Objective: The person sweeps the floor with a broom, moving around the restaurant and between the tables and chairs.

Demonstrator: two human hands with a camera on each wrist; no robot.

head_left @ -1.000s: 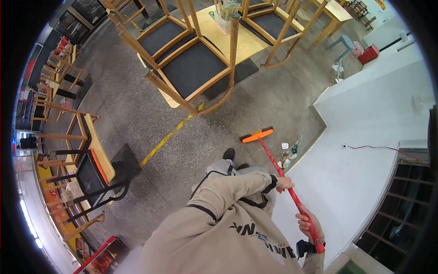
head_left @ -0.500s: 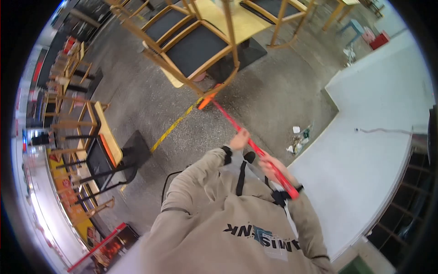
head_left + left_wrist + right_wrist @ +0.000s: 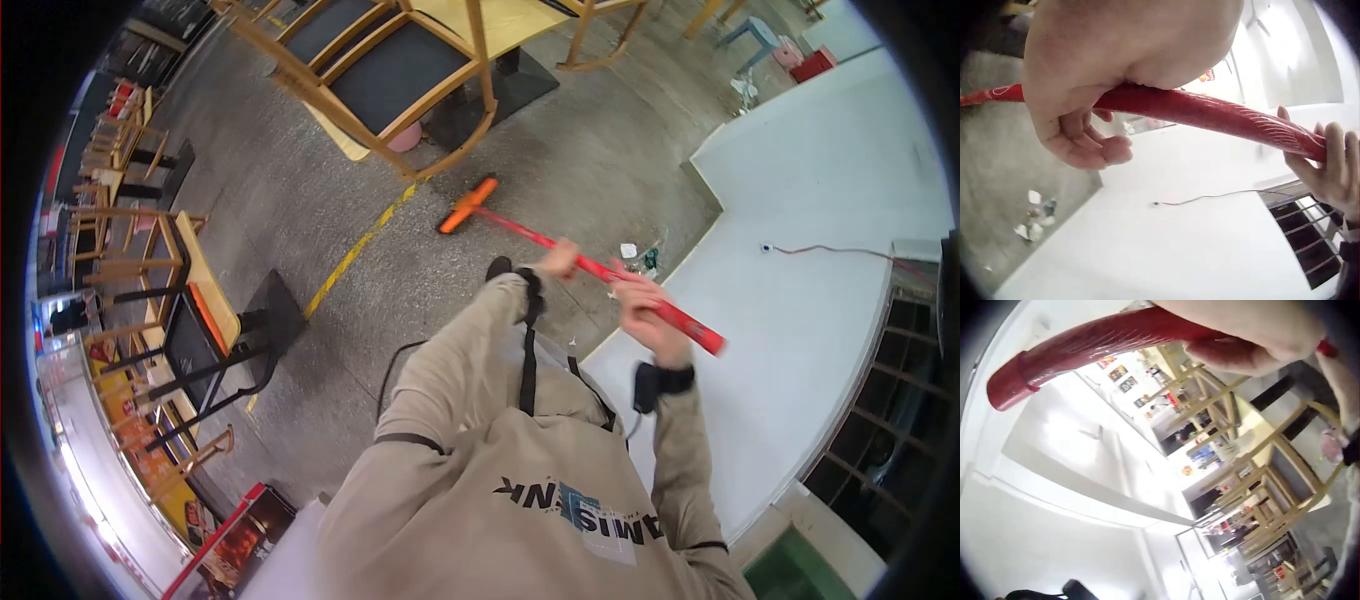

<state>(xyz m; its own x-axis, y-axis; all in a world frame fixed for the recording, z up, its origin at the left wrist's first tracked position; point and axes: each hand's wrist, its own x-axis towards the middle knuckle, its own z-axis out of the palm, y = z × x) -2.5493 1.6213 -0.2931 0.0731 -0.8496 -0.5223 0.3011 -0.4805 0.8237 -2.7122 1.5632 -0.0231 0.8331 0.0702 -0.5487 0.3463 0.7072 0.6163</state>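
Observation:
A push broom with an orange head [image 3: 467, 206] and dark bristles is over the grey floor, just right of the yellow line. Its red handle [image 3: 515, 230] slants up to the right toward me. My left hand [image 3: 560, 260] grips the handle partway along; in the left wrist view, its fingers [image 3: 1088, 147] curl beneath the handle. Higher up, near the butt end, my right hand [image 3: 645, 308] holds it between thumb and fingers. The red end cap [image 3: 1011, 384] sticks out past the right hand in the right wrist view.
Scraps of litter [image 3: 645, 258] lie by the low white wall [image 3: 740, 300] on the right. Upturned wooden chairs [image 3: 405, 75] rest on a table ahead, above a pink basin [image 3: 405, 137]. More stacked chairs [image 3: 190, 330] stand at left. A blue stool [image 3: 757, 40] is at the far right.
The broom head swung left from near the litter to the yellow line by the chairs, then came slightly back right. Both hands moved left with the handle, then rightward again, keeping their grip.

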